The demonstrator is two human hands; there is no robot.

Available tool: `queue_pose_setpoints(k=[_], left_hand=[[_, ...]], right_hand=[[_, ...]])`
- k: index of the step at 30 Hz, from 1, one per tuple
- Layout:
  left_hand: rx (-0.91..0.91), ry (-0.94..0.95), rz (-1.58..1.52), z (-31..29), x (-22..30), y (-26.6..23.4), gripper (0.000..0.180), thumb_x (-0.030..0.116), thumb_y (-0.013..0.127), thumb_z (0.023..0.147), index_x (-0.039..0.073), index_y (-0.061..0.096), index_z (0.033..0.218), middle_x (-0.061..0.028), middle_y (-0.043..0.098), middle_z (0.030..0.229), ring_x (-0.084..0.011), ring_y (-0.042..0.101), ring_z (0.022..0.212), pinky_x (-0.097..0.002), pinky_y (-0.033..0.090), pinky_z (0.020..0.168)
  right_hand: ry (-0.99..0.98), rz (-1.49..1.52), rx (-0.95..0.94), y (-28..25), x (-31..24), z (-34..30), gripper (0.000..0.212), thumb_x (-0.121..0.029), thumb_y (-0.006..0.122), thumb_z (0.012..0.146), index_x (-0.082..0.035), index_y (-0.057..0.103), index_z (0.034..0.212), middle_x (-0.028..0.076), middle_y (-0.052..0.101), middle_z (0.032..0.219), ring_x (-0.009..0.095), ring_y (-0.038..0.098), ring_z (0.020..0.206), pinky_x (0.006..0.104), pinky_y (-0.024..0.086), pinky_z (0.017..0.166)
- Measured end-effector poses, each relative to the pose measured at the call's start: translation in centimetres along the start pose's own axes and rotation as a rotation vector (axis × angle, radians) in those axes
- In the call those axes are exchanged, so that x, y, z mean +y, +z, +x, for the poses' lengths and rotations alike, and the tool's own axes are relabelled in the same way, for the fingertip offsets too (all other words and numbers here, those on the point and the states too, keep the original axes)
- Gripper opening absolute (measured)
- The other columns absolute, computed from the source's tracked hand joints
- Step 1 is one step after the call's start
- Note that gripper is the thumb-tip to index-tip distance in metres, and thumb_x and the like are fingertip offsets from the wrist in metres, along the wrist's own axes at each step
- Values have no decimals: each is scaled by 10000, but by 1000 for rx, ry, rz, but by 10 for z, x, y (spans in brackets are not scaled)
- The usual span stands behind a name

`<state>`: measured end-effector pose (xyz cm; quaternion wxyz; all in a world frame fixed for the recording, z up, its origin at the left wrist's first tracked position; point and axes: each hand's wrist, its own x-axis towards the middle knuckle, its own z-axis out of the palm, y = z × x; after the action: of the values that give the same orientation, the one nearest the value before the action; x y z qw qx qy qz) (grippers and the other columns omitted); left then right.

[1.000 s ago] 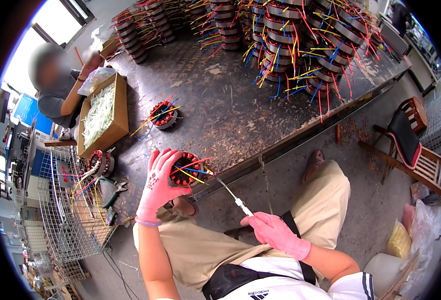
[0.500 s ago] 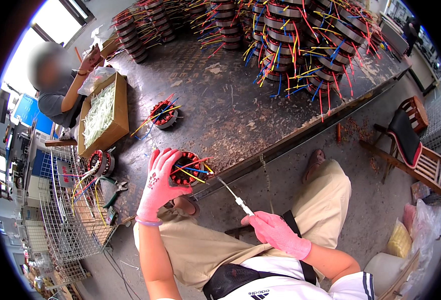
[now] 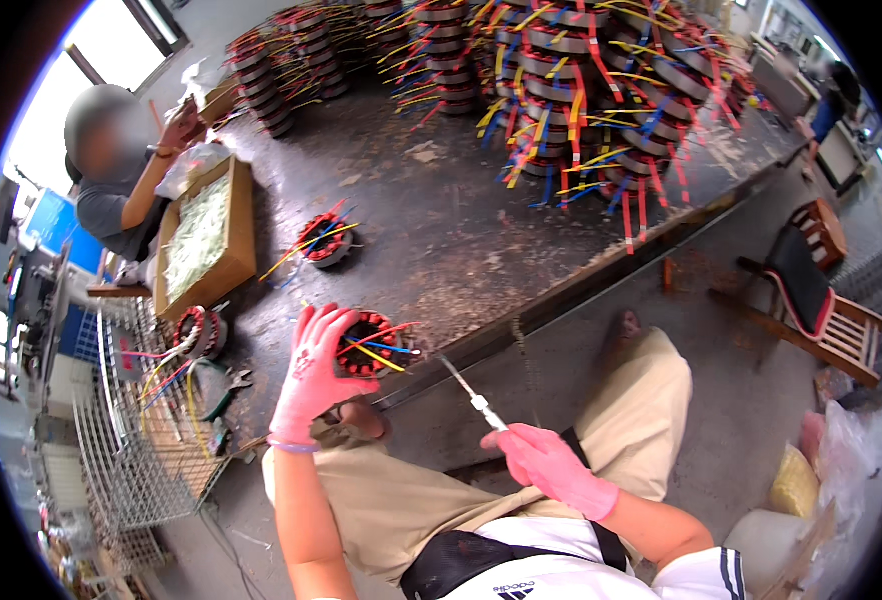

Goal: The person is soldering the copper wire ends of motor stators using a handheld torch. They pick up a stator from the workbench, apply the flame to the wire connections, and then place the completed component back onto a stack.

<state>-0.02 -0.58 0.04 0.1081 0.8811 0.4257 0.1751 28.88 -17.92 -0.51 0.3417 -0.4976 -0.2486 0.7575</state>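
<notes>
My left hand point(image 3: 309, 375), in a pink glove, wraps round the near-left side of a motor stator point(image 3: 363, 335) on the table. Red coils line the stator's ring, and red, yellow and blue wires stick out to its right. Closed round a slim white-handled tool point(image 3: 480, 404), my right hand point(image 3: 556, 470), also gloved in pink, is off the table's edge. The tool's thin shaft points up and left at the wire ends, with a small gap visible between them. Its exact kind cannot be made out.
Another stator point(image 3: 327, 241) lies beyond my left hand, and a third point(image 3: 199, 333) lies left beside green-handled pliers point(image 3: 223, 387). A cardboard box point(image 3: 240, 225) holds pale tubes. Tall stator stacks point(image 3: 561, 95) stand at the back. A co-worker point(image 3: 111, 190) sits at left; a chair point(image 3: 801, 290) stands right.
The whole view has shifted slightly, with some blur. Both hands keep their grips, and the tool still points at the wire ends. The co-worker's hands have moved a little.
</notes>
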Motion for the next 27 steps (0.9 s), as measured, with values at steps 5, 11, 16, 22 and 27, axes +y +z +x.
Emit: queue_pose_setpoints(k=[5, 11, 16, 22, 27], left_hand=[[14, -24, 19, -11, -4, 4, 983, 234, 900, 468, 67, 514, 1357, -128, 543, 1362, -334, 405, 1379, -505, 208, 1208], [75, 4, 91, -11, -8, 11, 950, 339, 891, 507, 66, 532, 1343, -144, 531, 1364, -363, 378, 1380, -514, 194, 1205], [69, 27, 77, -4, -9, 20, 919, 386, 864, 563, 57, 519, 1349, -164, 530, 1361, -356, 379, 1379, -490, 187, 1215], [-31, 4, 173, -3, -2, 2, 941, 404, 881, 518, 35, 537, 1312, -168, 553, 1318, -349, 417, 1350, -482, 195, 1214], [-99, 33, 221, 0, 1, -6, 966, 506, 851, 570, 5, 517, 1325, -177, 551, 1327, -356, 409, 1360, -483, 176, 1216]], right_hand=[[-99, -91, -3, 9, 7, -6, 327, -301, 497, 1039, -39, 650, 1162, -46, 455, 580, 35, 357, 507, 225, 261, 468], [-232, -179, 27, 26, 8, -23, 365, -328, 496, 1037, -13, 650, 1139, -41, 464, 601, 39, 376, 537, 228, 296, 497], [-329, -152, -27, 29, 8, -27, 363, -322, 500, 1036, -14, 658, 1146, -28, 505, 614, 44, 418, 554, 224, 312, 505], [-294, -153, -3, 45, -1, -25, 340, -291, 522, 1028, 3, 656, 1134, -24, 489, 625, 56, 408, 551, 229, 314, 510], [-308, -195, -17, 37, 1, -6, 355, -283, 497, 1031, 12, 661, 1140, -39, 487, 600, 48, 403, 538, 232, 307, 500]])
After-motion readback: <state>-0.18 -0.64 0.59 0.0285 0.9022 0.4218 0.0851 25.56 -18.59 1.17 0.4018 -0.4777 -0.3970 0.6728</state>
